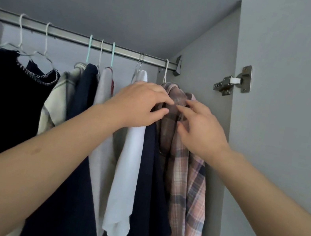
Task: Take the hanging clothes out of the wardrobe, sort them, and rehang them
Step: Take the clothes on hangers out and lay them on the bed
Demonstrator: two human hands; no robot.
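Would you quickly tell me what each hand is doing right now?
Left hand: fingers curled, pinching the plaid shirt at its collar.
Right hand: fingertips on the same collar; grip cannot be told.
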